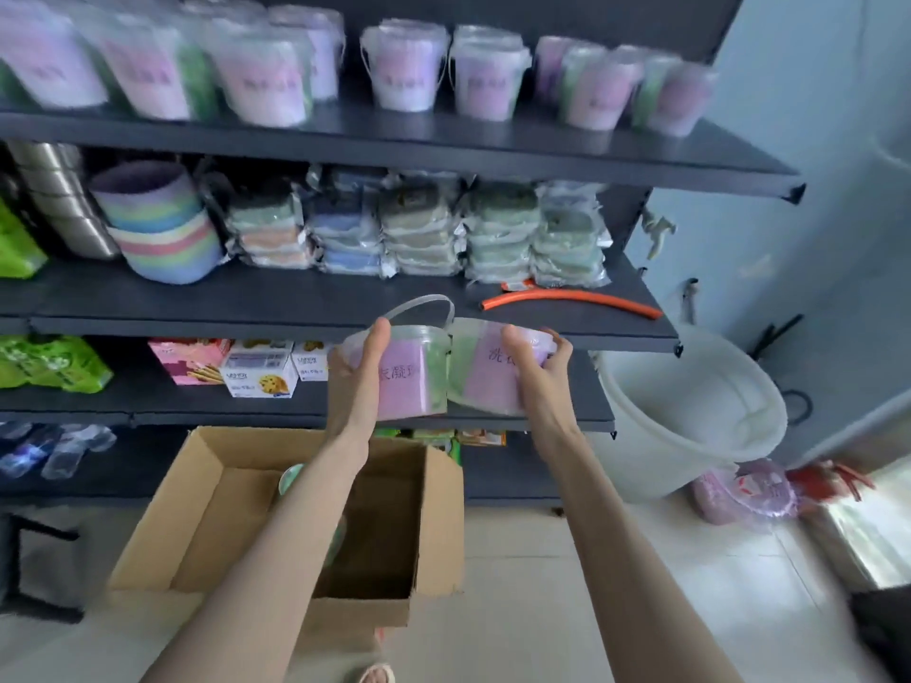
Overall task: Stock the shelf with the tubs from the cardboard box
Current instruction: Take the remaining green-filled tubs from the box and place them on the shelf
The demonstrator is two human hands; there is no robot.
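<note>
Two lidded tubs were held above the cardboard box (197, 510), side by side and touching. The left tub (404, 377) sat upright with its bail handle raised; the right tub (485, 372) was tilted. The left hand (352, 382) had its grip curled round one wall, the right hand (540, 382) round the other. Thin clear plastic — judged light, smooth, slightly flexible — best held round the body below the lid rim. Matching tubs (404, 71) lined the top shelf (443, 145).
</note>
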